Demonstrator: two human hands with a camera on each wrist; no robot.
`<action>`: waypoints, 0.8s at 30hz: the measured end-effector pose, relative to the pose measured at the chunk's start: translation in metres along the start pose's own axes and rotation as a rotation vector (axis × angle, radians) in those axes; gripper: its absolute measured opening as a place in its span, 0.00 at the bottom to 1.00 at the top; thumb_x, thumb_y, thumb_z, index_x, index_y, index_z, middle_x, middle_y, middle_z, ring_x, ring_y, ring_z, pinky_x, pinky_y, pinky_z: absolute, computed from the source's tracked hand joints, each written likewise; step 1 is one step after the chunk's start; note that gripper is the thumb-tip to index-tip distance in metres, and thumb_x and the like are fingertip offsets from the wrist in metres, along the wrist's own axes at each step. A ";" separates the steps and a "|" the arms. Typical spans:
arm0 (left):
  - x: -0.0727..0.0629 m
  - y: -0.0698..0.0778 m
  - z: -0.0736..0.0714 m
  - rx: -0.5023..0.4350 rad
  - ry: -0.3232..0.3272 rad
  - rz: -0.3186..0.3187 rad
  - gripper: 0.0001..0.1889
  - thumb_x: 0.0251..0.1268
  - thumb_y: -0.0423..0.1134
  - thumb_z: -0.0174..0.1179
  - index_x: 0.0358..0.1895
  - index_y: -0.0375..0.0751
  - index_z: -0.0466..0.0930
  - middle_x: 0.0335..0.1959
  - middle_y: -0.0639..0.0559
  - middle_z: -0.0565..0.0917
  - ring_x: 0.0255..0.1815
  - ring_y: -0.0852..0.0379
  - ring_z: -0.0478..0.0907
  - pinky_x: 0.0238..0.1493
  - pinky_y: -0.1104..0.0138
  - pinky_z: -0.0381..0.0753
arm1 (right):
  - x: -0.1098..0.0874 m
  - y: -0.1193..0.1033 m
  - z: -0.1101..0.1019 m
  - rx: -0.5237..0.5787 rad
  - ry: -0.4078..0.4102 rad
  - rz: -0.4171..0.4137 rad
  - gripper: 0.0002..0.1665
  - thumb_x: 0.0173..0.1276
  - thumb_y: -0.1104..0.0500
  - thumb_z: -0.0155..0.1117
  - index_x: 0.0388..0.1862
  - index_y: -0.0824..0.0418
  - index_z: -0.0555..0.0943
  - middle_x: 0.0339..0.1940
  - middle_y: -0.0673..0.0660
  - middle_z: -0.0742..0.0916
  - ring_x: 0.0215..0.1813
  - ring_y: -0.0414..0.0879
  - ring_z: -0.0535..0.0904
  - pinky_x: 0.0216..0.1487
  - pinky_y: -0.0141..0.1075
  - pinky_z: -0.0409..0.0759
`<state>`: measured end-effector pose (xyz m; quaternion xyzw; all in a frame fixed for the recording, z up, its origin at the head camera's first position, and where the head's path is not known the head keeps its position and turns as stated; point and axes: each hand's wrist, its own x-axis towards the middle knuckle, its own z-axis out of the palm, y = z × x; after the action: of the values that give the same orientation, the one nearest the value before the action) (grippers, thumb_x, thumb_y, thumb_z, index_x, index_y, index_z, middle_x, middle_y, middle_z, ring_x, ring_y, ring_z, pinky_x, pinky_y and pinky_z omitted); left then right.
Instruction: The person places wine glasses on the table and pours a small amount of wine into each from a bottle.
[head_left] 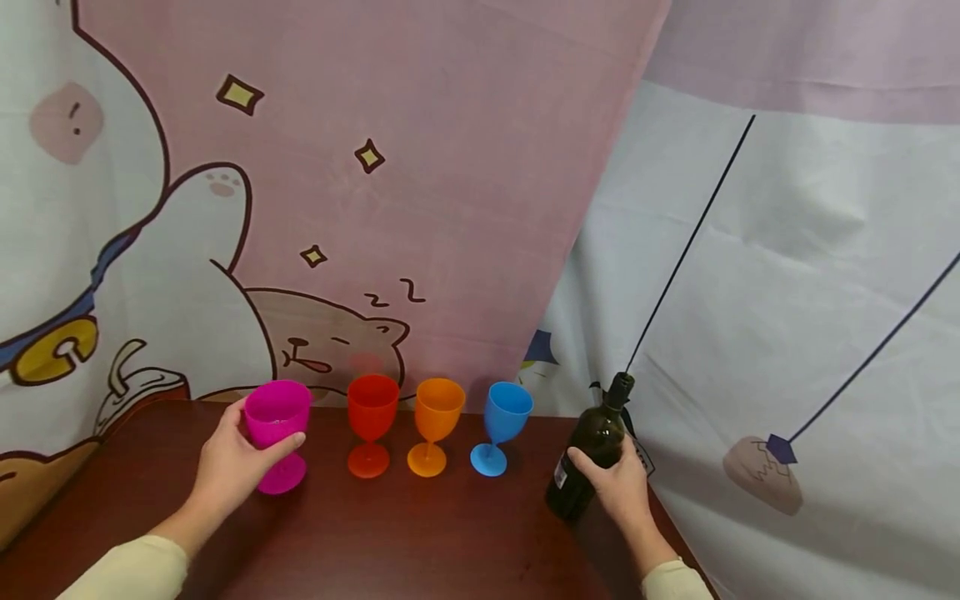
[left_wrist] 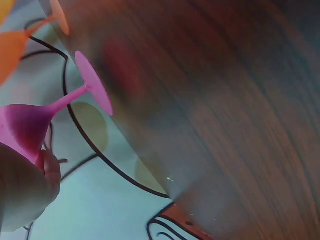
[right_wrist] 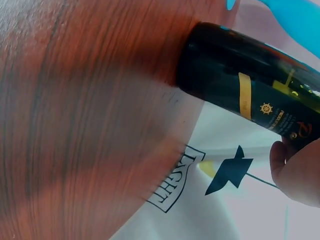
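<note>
At the left of the head view my left hand (head_left: 234, 462) grips the bowl of a magenta goblet (head_left: 279, 417), thumb on the near side. The left wrist view shows this goblet (left_wrist: 84, 95) by its stem and foot, which appears slightly off the tabletop. My right hand (head_left: 617, 482) holds a dark glass wine bottle (head_left: 577, 475) around its body, the neck leaning right. Its label (right_wrist: 267, 107) shows in the right wrist view; whether its base touches the table is unclear. Between the hands stand a red goblet (head_left: 372, 408), an orange goblet (head_left: 438, 408) and a blue goblet (head_left: 507, 412), all upright.
A dark reddish-brown wooden table (head_left: 420, 542) lies under everything. Behind it and along the right side hangs a printed cloth (head_left: 450, 208) with cartoon animals, close behind the goblets and the bottle.
</note>
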<state>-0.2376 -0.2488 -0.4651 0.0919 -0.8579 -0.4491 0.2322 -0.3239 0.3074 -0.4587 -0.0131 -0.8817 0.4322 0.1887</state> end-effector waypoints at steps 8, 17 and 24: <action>0.019 -0.009 0.011 0.011 0.002 -0.066 0.56 0.59 0.55 0.79 0.81 0.30 0.55 0.67 0.26 0.76 0.63 0.26 0.78 0.61 0.32 0.81 | 0.001 0.008 0.000 -0.008 0.001 -0.027 0.54 0.64 0.38 0.80 0.81 0.57 0.67 0.69 0.68 0.82 0.67 0.65 0.81 0.66 0.63 0.81; 0.020 -0.011 0.015 0.008 -0.024 -0.095 0.58 0.60 0.56 0.79 0.82 0.30 0.53 0.68 0.25 0.75 0.64 0.26 0.77 0.63 0.32 0.81 | -0.001 0.006 -0.001 0.029 -0.014 -0.020 0.54 0.65 0.39 0.80 0.81 0.58 0.66 0.71 0.68 0.80 0.69 0.65 0.80 0.68 0.63 0.80; 0.019 -0.014 0.016 0.010 -0.039 -0.088 0.58 0.62 0.57 0.77 0.83 0.30 0.51 0.69 0.24 0.74 0.66 0.25 0.76 0.65 0.31 0.78 | -0.001 0.007 0.001 0.032 -0.004 -0.022 0.53 0.65 0.39 0.80 0.81 0.58 0.67 0.69 0.69 0.81 0.67 0.65 0.81 0.67 0.62 0.81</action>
<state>-0.2625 -0.2527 -0.4783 0.1220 -0.8595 -0.4564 0.1951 -0.3241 0.3109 -0.4649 0.0003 -0.8751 0.4442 0.1919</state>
